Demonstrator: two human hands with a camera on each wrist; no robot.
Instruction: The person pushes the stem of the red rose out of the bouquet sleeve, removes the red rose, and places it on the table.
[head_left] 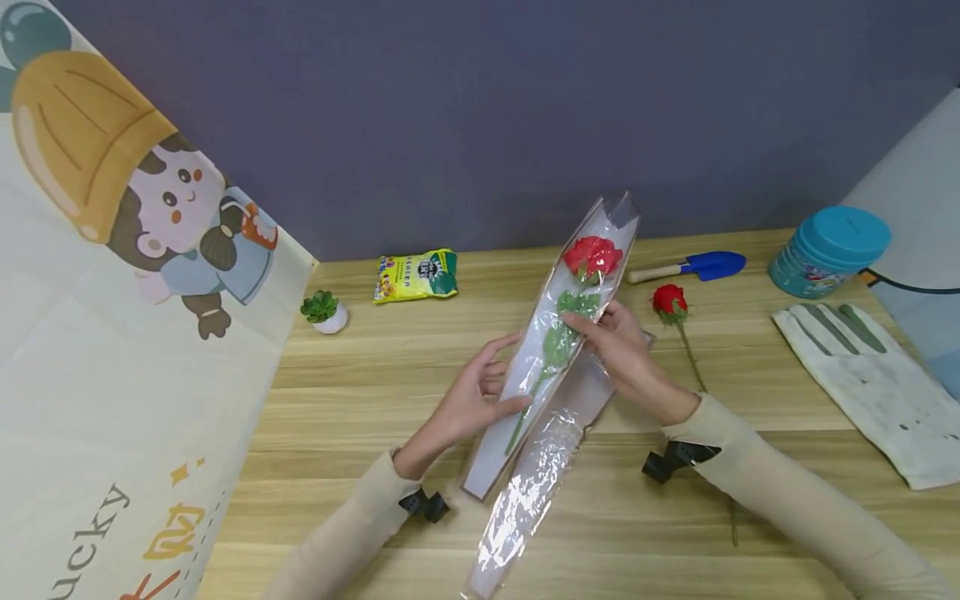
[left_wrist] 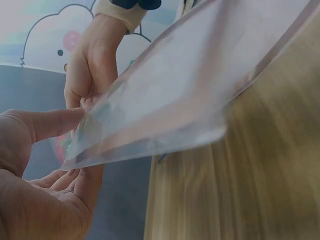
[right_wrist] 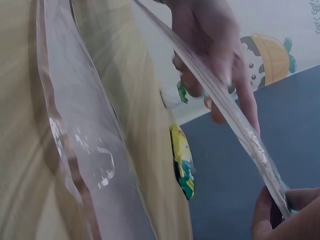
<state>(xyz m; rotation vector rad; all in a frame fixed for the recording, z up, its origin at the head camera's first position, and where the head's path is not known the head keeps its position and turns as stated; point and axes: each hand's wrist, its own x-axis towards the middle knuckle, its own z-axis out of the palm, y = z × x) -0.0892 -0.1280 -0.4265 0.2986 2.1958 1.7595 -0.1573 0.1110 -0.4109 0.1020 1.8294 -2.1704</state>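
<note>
A red rose (head_left: 592,256) with a green stem lies inside a long clear-fronted flower sleeve (head_left: 517,383), which is tilted and lifted off the table. My left hand (head_left: 474,402) holds the sleeve's left edge, thumb over the front and fingers behind. On the opposite edge, higher up, my right hand (head_left: 626,354) pinches it near the rose's leaves. Under it a second clear sleeve (head_left: 536,483) lies on the table. In the left wrist view the held sleeve (left_wrist: 165,110) runs between the thumb and fingers; the right wrist view shows it edge-on.
Another red rose (head_left: 670,302) lies right of the right hand, its stem partly under the forearm. Behind it are a blue trowel (head_left: 712,265) and a teal tub (head_left: 828,250). Gloves (head_left: 870,387) lie far right. A yellow-green packet (head_left: 416,276) and a potted succulent (head_left: 324,312) stand left.
</note>
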